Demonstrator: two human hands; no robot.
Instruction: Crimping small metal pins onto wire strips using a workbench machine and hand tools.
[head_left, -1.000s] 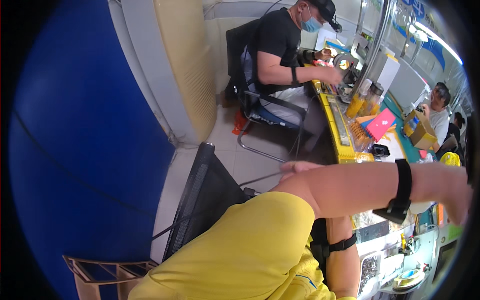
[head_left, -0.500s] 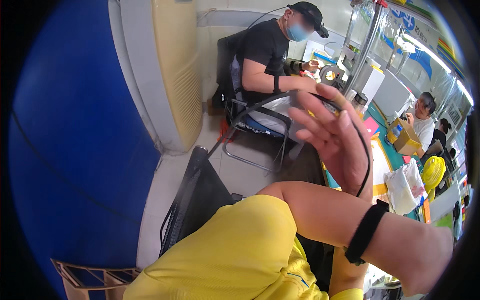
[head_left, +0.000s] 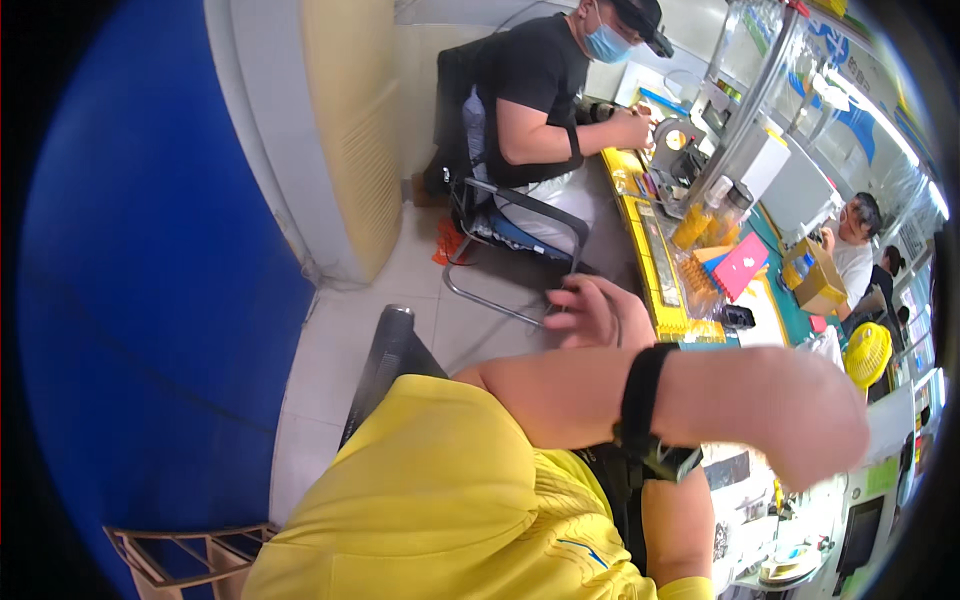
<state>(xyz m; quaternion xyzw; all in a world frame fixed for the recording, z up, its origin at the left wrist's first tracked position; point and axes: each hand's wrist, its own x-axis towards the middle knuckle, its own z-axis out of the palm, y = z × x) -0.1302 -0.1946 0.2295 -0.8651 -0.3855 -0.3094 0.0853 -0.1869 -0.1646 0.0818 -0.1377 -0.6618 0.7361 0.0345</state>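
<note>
My left forearm crosses in front of me from the yellow sleeve [head_left: 440, 450], with a black strap [head_left: 645, 395] around its wrist. Past the strap, my left hand [head_left: 805, 415] is bent over and blurred at the right, its fingers hidden. My right arm rises from the lower edge behind it. My right hand [head_left: 600, 315] shows beyond the left forearm, fingers apart and loosely curled, with nothing plainly in them. It is nearest the yellow-edged workbench [head_left: 668, 285] and the metal-framed chair [head_left: 540, 210]. A small dark object [head_left: 738, 317] lies on the bench close by.
A masked co-worker in a black shirt [head_left: 535, 75] sits working at the bench. On it are orange bottles [head_left: 692, 225], a pink-red booklet [head_left: 740, 265], a cardboard box [head_left: 815, 280] and a yellow fan [head_left: 868, 355]. A blue wall [head_left: 150, 270] stands left, a wooden frame [head_left: 190, 555] below.
My right hand has dropped lower and left, behind the left forearm; the dark cable looped around it no longer shows plainly. My left hand has risen and moved slightly left. The view has shifted.
</note>
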